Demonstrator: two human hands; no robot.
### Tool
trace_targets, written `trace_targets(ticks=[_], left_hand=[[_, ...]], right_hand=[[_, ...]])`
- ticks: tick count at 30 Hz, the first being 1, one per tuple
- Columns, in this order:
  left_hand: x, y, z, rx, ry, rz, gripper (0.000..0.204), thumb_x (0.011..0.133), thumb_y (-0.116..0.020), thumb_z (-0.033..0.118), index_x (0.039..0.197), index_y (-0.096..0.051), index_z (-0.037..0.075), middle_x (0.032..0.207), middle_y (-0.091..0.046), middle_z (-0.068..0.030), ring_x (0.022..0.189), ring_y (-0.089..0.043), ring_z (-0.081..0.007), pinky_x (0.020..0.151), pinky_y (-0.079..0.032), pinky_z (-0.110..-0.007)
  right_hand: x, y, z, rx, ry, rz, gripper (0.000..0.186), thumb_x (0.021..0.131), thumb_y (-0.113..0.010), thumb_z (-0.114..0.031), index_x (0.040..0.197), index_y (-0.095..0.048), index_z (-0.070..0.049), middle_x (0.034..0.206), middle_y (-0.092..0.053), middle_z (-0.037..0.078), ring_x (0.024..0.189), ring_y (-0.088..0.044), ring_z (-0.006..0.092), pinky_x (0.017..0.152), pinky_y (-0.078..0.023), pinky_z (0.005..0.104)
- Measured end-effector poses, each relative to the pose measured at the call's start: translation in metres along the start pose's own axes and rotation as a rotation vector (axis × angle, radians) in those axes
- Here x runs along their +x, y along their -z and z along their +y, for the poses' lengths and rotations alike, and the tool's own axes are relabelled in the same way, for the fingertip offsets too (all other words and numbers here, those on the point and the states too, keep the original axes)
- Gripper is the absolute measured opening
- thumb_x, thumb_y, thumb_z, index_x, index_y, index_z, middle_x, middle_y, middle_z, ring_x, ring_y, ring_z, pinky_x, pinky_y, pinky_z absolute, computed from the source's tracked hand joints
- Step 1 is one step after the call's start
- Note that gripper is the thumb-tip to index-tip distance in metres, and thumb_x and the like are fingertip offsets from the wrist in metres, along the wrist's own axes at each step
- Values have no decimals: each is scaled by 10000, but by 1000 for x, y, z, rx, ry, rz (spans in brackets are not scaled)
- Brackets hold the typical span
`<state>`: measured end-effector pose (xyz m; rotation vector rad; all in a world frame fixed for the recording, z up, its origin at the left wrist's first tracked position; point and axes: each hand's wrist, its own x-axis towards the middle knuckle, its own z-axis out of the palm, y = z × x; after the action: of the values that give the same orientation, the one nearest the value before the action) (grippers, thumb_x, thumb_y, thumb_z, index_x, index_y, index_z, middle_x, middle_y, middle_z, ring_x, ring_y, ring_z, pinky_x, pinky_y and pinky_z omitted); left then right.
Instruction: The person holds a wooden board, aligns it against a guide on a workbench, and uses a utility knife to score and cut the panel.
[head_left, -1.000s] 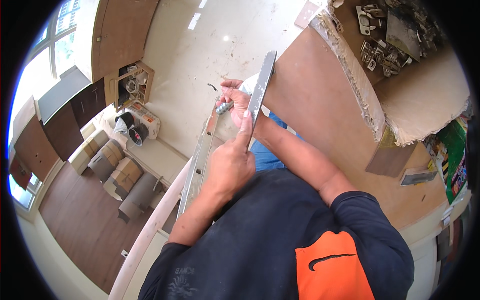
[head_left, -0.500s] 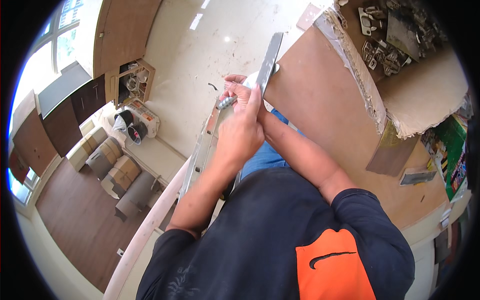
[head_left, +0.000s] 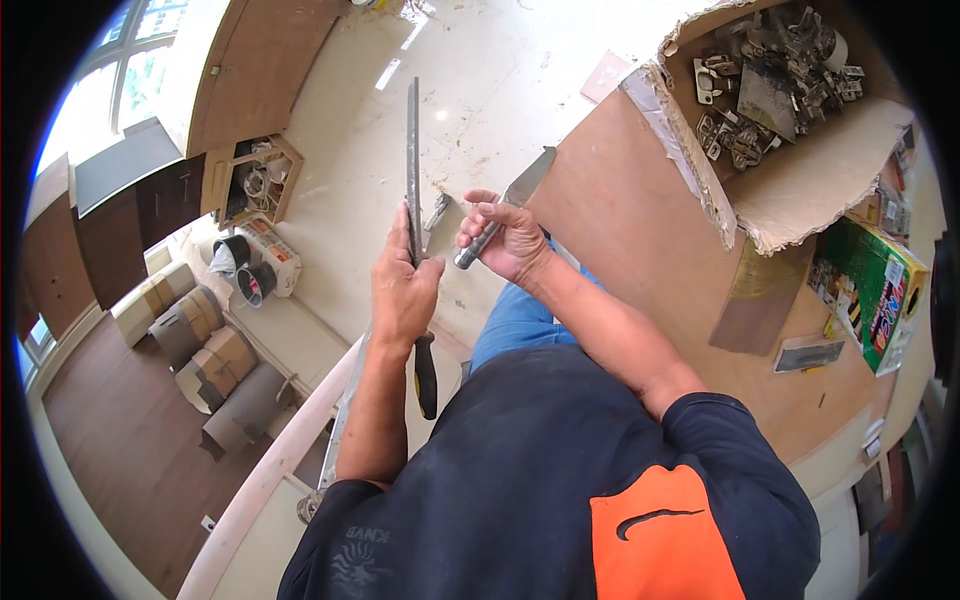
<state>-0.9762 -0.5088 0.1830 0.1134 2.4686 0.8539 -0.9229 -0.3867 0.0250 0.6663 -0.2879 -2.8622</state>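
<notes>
Before me, the left hand (head_left: 400,295) holds a long blade (head_left: 413,150) between nearly straight fingers and thumb, its handle (head_left: 427,375) beside the wrist. The right hand's (head_left: 512,240) fingers curl around a knife (head_left: 528,178). Space separates the tools. Beyond stretches open floor (head_left: 490,90); rightward, a board's (head_left: 640,200) edge, then a torn-edged box (head_left: 830,190).
</notes>
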Motion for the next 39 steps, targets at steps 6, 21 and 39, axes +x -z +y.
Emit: trace_targets(ticks=[6, 21, 39], left_hand=[[-14, -5, -29, -91, 75, -19, 798, 811, -622, 9, 1557, -356, -85, 962, -668, -120, 760, -590, -132, 726, -517, -271], [-67, -8, -82, 622, -553, -253, 839, 795, -627, 21, 1579, -330, 28, 1095, -673, -235, 1046, -663, -433, 838, -561, -512], [-21, -252, 116, 659, -1114, 50, 664, 883, -718, 164, 1458, -438, -13, 1264, -589, -256, 1211, -518, -449, 1032, -423, -502]], right_hand=[[-11, 0, -3, 62, -53, -127, 243, 845, -699, -93, 1082, -719, -44, 714, -599, 5, 679, -555, 159, 708, -475, 355], [-228, -33, -96, -731, -203, 36, 278, 957, -685, -252, 1066, -606, -9, 654, -453, -34, 571, -499, 92, 514, -438, 285], [-445, 19, 57, -504, 1006, 477, 714, 1012, -515, -659, 1262, -599, 4, 698, -503, -3, 548, -493, 88, 514, -418, 239]])
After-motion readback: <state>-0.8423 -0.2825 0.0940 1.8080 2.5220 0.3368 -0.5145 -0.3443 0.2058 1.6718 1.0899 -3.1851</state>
